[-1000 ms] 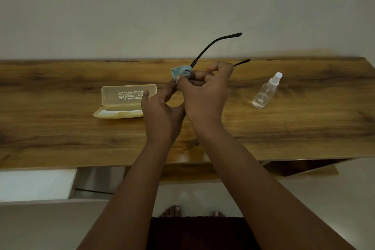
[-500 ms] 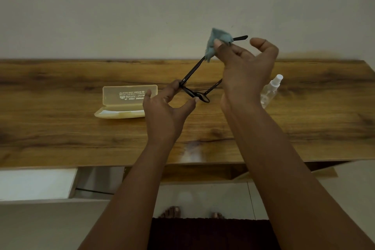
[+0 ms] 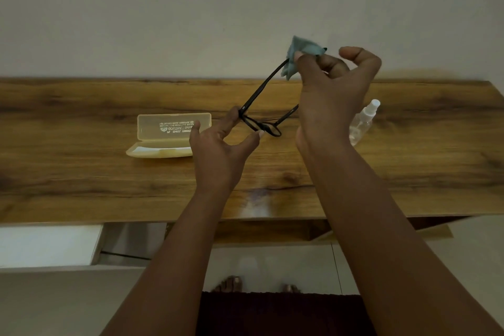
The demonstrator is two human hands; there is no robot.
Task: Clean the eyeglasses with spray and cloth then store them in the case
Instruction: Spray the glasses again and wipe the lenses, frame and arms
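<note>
- Left hand (image 3: 218,153), centre of the frame: thumb and fingers pinch the front of the black eyeglasses (image 3: 260,127) near the left hinge; the frame is held in the air above the table, not resting on it
- Eyeglasses: lens front lies low, just right of the left hand's fingertips; both temple arms are unfolded; one runs diagonally up and to the right toward the cloth, the other passes behind the right hand and is mostly hidden
- Right hand (image 3: 332,98), right of centre and higher in the frame: thumb and forefinger are closed on the blue cloth (image 3: 298,54), which is wrapped round the upper end of the raised temple arm; the black tip of that arm shows just beyond the cloth; the remaining fingers are curled and hold nothing that can be seen
- Case (image 3: 169,135), left of centre on the table: yellowish, translucent, lid open and standing up toward the wall, printed lettering on the lid; well apart from the eyeglasses and just left of the left hand in the picture
- Spray bottle (image 3: 364,120), right of the right hand: clear, white nozzle, on the table, partly hidden by the wrist; untouched by either hand
- Wooden table (image 3: 81,172) spans the frame's width against a plain pale wall (image 3: 163,8); bare toes show at the bottom centre
</note>
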